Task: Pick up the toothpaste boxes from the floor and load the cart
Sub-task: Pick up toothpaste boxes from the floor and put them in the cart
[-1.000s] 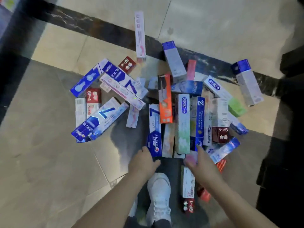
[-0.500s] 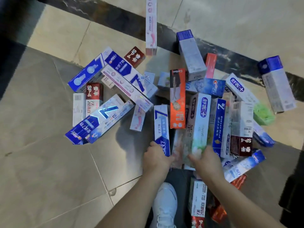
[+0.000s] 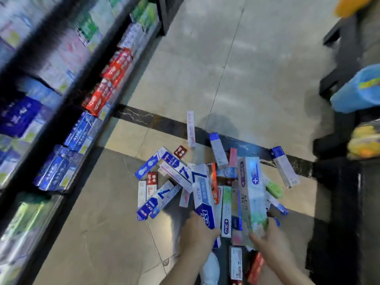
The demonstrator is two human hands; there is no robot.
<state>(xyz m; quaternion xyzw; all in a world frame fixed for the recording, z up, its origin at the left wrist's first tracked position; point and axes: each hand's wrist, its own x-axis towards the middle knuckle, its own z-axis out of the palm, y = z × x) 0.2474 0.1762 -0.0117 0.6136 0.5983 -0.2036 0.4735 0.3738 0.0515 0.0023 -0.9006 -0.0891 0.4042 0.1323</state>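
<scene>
Two boxes raised, blue box [image 3: 203, 194] in left grip [image 3: 200, 231], green box [image 3: 251, 194] in right grip [image 3: 267, 237].

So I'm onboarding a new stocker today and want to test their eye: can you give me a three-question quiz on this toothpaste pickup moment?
1. True or false: both hands hold a box.
2. Which box does the left hand grip? A) blue and white box B) red box C) pink box
3. Fill in: the right hand holds the pale green box above the ___ of boxes on the floor.

Key: 1 true; 2 A; 3 pile.
</scene>
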